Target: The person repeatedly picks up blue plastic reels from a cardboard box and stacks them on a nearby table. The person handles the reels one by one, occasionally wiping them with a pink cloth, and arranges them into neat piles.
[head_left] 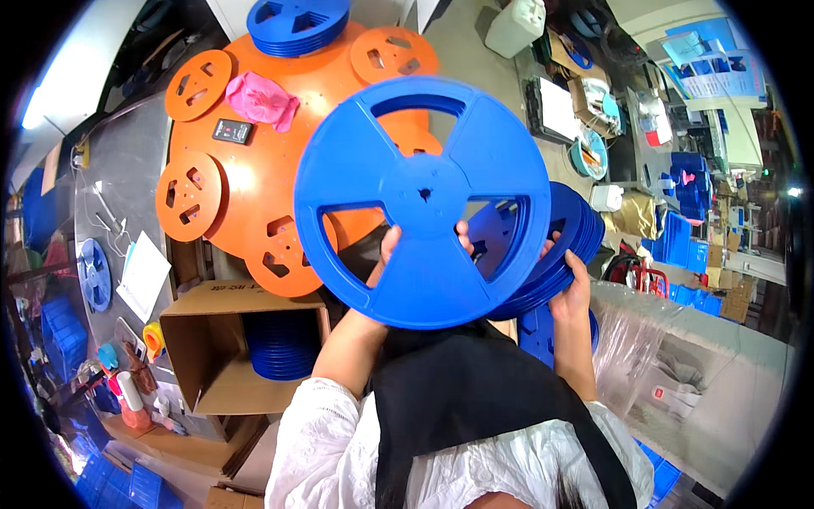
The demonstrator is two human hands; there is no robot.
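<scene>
A large blue plastic reel [500, 153] with three openings faces up in front of my chest. My left hand [387, 248] is closed around its near spoke, fingers showing through the openings on both sides. The reel hides the palm. At the right, my right hand [573, 287] grips the edge of a tilted stack of blue reels [543, 284], partly covered by the large reel. Beyond the held reel stands a round orange table [309, 64] with orange discs [191, 197] around its rim.
Another stack of blue reels [298, 34] sits at the table's far side. A pink cloth [259, 100] and a small black device [231, 131] lie on the table. An open cardboard box [225, 386] with blue reels stands at the left. A plastic-wrapped grey block [729, 365] is at the right.
</scene>
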